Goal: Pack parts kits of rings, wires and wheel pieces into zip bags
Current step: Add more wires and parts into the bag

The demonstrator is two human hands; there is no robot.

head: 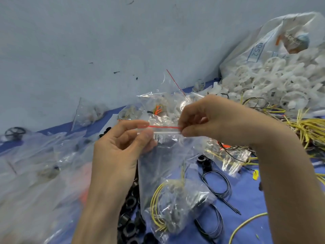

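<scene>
Both hands pinching the zip bag top: left hand, right hand. Yellow wires inside. White wheel pieces piled at the table's far right corner.

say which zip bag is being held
The zip bag holding yellow wires: left hand and right hand pinch its red-lined top; other bags lie untouched.

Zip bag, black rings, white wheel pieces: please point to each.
zip bag (163, 164), head view, clear wall under red strip
black rings (132, 216), head view, pile's middle
white wheel pieces (281, 80), head view, heap's middle
</scene>
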